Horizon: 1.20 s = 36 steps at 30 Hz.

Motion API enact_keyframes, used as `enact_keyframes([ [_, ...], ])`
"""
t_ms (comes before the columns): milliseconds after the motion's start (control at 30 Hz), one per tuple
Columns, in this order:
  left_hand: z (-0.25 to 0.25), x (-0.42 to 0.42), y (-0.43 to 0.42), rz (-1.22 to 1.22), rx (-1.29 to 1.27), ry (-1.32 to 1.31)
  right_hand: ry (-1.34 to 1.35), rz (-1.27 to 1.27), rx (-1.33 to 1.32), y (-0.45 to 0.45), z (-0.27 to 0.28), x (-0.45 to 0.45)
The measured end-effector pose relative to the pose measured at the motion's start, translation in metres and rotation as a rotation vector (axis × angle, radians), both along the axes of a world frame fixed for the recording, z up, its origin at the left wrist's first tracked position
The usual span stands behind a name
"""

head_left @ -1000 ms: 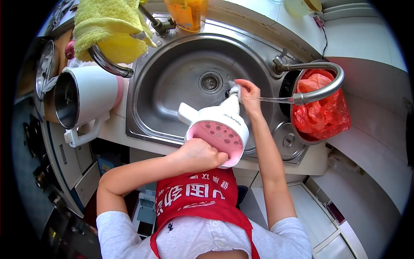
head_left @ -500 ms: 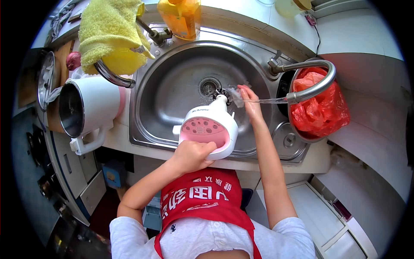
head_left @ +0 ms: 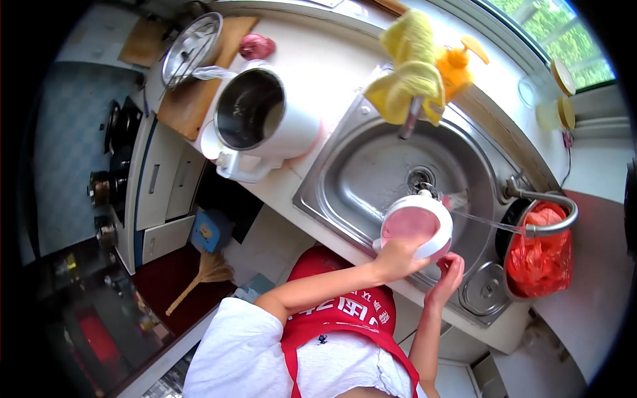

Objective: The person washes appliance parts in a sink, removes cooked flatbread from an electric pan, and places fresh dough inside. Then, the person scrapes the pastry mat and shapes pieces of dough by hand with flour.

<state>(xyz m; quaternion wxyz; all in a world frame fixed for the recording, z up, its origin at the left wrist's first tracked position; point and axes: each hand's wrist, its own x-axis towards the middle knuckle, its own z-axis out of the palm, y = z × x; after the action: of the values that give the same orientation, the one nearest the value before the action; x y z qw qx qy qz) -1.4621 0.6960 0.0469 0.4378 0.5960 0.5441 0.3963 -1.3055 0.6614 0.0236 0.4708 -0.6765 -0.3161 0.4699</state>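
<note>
Far left, dark pots (head_left: 119, 126) by white cupboards (head_left: 159, 182). Next, up on the tabletop (head_left: 325, 50), a brown board (head_left: 192, 99) with a shiny round thing (head_left: 192, 50) on it, too blurry to name. Down on the floor, a straw broom (head_left: 209, 272) just beside a blue thing (head_left: 211, 229). Near the board, a pink onion (head_left: 257, 46) and, closer, a big white jug (head_left: 300, 119) with its gray inside in view.

Wears a red apron (head_left: 342, 318) in front of the metal sink (head_left: 358, 166). Grips the white and pink machine top (head_left: 411, 222) with the left hand (head_left: 401, 257), at its near side. Holds it over the near part of the sink, with its thin end toward the round drain (head_left: 421, 176). Farther back, a yellow towel (head_left: 405, 60) hung over a tap.

Has the right hand (head_left: 452, 268) just right of the machine top, fingers bent and close together. Cannot tell about a touch there, or about anything small inside that hand. Beyond, an orange bottle (head_left: 454, 73) with a pump. Then a thin line of water (head_left: 491, 220) out of a bent metal tap (head_left: 554, 215). Far right, a bunched-up red bag (head_left: 544, 259).
</note>
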Motion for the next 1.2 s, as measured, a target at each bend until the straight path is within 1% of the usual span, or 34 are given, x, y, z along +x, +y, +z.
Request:
enact_keyframes([
  [67, -0.002, -0.002, -0.004, 0.010, 0.000, 0.036, 0.064, 0.083, -0.060, 0.007, 0.019, -0.006],
  [100, -0.004, -0.003, -0.006, 0.003, -0.011, 0.063, -0.007, 0.158, -0.077, 0.013, 0.026, -0.008],
  [133, -0.008, -0.002, -0.007, 0.018, -0.001, 0.066, -0.005, 0.173, -0.066, 0.017, 0.038, -0.013],
  [200, -0.013, -0.006, -0.009, -0.020, 0.027, 0.082, 0.041, 0.286, -0.184, 0.019, 0.059, -0.032],
  [233, -0.013, -0.009, -0.010, -0.027, 0.077, 0.097, 0.104, 0.328, -0.151, 0.017, 0.061, -0.043],
  [267, -0.013, -0.012, -0.014, -0.021, 0.085, 0.095, 0.036, 0.388, -0.137, 0.017, 0.053, -0.047],
  [333, -0.005, -0.022, -0.017, -0.039, 0.070, 0.080, 0.170, 0.260, -0.252, 0.025, 0.057, -0.065],
  [400, -0.004, -0.030, -0.018, -0.028, 0.094, 0.091, 0.211, 0.229, -0.232, 0.031, 0.062, -0.082],
  [467, 0.000, -0.039, -0.021, -0.117, 0.010, 0.183, 0.252, 0.184, -0.213, 0.029, 0.063, -0.092],
  [500, 0.006, -0.050, -0.021, -0.122, 0.017, 0.178, 0.272, 0.215, -0.209, 0.029, 0.059, -0.093],
  [533, 0.017, -0.069, -0.024, -0.196, 0.157, 0.287, 0.292, 0.245, -0.209, 0.029, 0.059, -0.093],
  [567, 0.030, -0.090, -0.028, -0.272, 0.295, 0.396, 0.224, 0.251, -0.200, 0.033, 0.061, -0.096],
  [600, 0.049, -0.114, -0.032, -0.191, 0.304, 0.272, 0.232, 0.254, -0.192, 0.035, 0.061, -0.096],
  [633, 0.063, -0.139, -0.039, -0.112, 0.314, 0.148, 0.176, 0.321, -0.199, 0.036, 0.065, -0.093],
  [667, 0.057, -0.165, -0.052, 0.095, 0.290, 0.087, 0.120, 0.380, -0.204, 0.036, 0.071, -0.089],
  [700, 0.050, -0.195, -0.060, 0.299, 0.324, 0.069, 0.053, 0.376, -0.195, 0.035, 0.076, -0.086],
  [733, 0.049, -0.226, -0.061, 0.469, 0.362, 0.211, -0.012, 0.364, -0.187, 0.034, 0.082, -0.082],
  [767, 0.029, -0.248, -0.064, 0.680, 0.212, 0.116, -0.009, 0.382, -0.235, 0.034, 0.094, -0.075],
  [800, 0.022, -0.269, -0.056, 0.775, 0.201, 0.229, -0.045, 0.386, -0.227, 0.031, 0.106, -0.073],
  [833, 0.015, -0.286, -0.050, 0.758, 0.164, 0.284, -0.066, 0.395, -0.194, 0.029, 0.117, -0.072],
  [900, -0.006, -0.303, -0.032, 0.711, 0.161, 0.059, -0.146, 0.395, -0.175, 0.016, 0.140, -0.061],
  [933, -0.008, -0.307, -0.021, 0.660, 0.142, -0.038, -0.187, 0.387, -0.209, 0.010, 0.155, -0.055],
  [967, 0.000, -0.305, -0.008, 0.647, 0.056, -0.214, -0.186, 0.351, -0.203, 0.002, 0.168, -0.050],
  [1000, -0.005, -0.310, 0.001, 0.710, 0.097, -0.174, -0.182, 0.323, -0.190, -0.008, 0.179, -0.044],
  [1033, -0.017, -0.321, 0.000, 0.665, 0.059, -0.223, -0.162, 0.279, -0.189, -0.018, 0.189, -0.038],
  [1067, -0.007, -0.312, 0.005, 0.653, 0.117, -0.200, -0.165, 0.230, -0.181, -0.029, 0.197, -0.029],
  [1133, 0.010, -0.301, 0.006, 0.671, 0.102, -0.193, -0.193, 0.174, -0.218, -0.052, 0.212, -0.014],
  [1200, 0.017, -0.303, 0.005, 0.509, 0.264, 0.120, -0.179, 0.097, -0.189, -0.078, 0.224, 0.002],
])
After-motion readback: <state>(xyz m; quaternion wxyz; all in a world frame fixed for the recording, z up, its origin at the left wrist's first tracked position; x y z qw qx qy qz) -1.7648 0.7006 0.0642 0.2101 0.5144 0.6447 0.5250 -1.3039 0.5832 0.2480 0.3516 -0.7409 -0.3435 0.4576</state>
